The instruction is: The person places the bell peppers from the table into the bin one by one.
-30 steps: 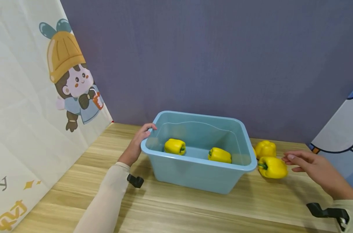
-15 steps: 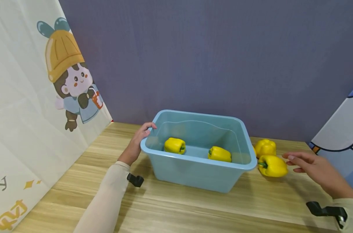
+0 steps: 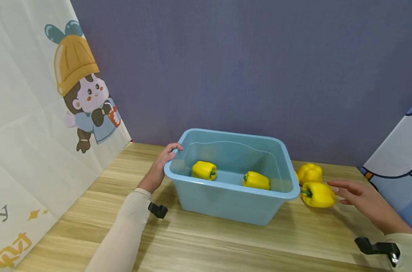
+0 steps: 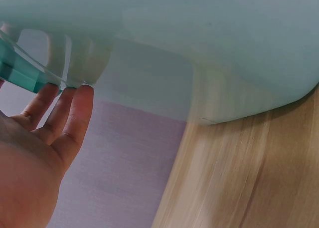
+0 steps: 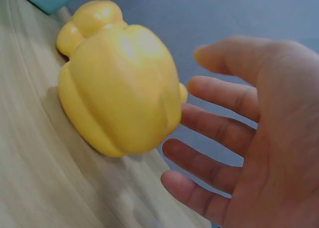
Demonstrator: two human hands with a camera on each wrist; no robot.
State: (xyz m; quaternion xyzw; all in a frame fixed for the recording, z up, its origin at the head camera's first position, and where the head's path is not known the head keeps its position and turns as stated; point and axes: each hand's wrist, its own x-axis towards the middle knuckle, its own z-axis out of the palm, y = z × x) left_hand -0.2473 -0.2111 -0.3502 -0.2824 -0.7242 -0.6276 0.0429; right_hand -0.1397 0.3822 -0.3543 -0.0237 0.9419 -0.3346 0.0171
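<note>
Yellow pepper [image 3: 318, 195] is lying just right of the blue bin [image 3: 222, 206]. Farther right, the right hand [image 3: 369, 204] is hovering beside it, fingers spread. The left hand [image 3: 159, 166] is gripping the bin's left rim; two other peppers [image 3: 204, 170] are lying inside.

The table [image 3: 206, 247] is showing pale wood, its darker grain running mostly crosswise in the head view. The blue tub [image 3: 222, 206] is standing upright on it, toward the far side. Right of the tub, the front pepper [image 3: 318, 195] is lying on its side, its green stem pointing at the tub. The rear pepper [image 3: 310, 173] is sitting just behind (whether the two are touching, the views are not telling). A sliver of yellow [image 3: 297, 176] is peeking out at the tub's rim, too little to identify. Soft shadows are falling across the wood.
</note>
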